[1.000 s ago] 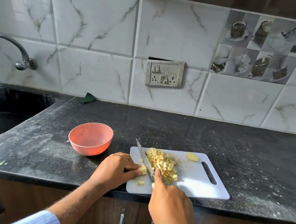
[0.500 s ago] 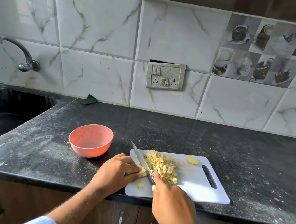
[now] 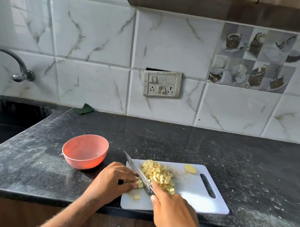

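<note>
A: Where is the piece?
B: Lower middle, on the board. Fingers of the left hand pinch it; the right hand grips the knife.
A: Advice?
B: Tuck the fingertips back and slice straight down.

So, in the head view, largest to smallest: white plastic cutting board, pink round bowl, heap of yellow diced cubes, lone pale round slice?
1. white plastic cutting board
2. pink round bowl, only slightly ahead of
3. heap of yellow diced cubes
4. pale round slice
</note>
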### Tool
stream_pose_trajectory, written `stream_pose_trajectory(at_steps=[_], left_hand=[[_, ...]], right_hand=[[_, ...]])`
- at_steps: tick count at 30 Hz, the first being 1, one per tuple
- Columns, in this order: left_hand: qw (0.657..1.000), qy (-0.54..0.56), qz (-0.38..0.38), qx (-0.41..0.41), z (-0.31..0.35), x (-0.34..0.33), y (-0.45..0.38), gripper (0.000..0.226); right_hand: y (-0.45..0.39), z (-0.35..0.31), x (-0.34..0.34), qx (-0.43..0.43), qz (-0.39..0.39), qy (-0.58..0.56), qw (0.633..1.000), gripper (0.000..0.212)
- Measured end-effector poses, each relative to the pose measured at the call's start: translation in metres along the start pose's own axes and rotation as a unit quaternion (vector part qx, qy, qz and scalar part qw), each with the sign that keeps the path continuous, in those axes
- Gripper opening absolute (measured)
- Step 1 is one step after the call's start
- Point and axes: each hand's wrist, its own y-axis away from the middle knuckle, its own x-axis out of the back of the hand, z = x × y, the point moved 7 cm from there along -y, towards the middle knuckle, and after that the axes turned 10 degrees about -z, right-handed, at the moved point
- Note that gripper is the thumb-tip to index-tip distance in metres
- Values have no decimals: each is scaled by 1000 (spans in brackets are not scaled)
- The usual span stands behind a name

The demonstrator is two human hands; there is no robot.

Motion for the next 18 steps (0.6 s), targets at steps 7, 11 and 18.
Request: stream_pose_trajectory(at_steps=[7, 11, 18], left_hand=[[1000, -7, 5, 12, -4, -3, 0, 37], [1000, -10, 7, 8, -2, -3, 1, 40], [1000, -14, 12, -2, 5, -3, 5, 38]], right_hand=[[4, -8, -8, -25, -11, 39, 999, 56], [7, -12, -11, -42, -44, 67, 996, 62], [-2, -10, -19, -70, -43, 81, 993, 67]])
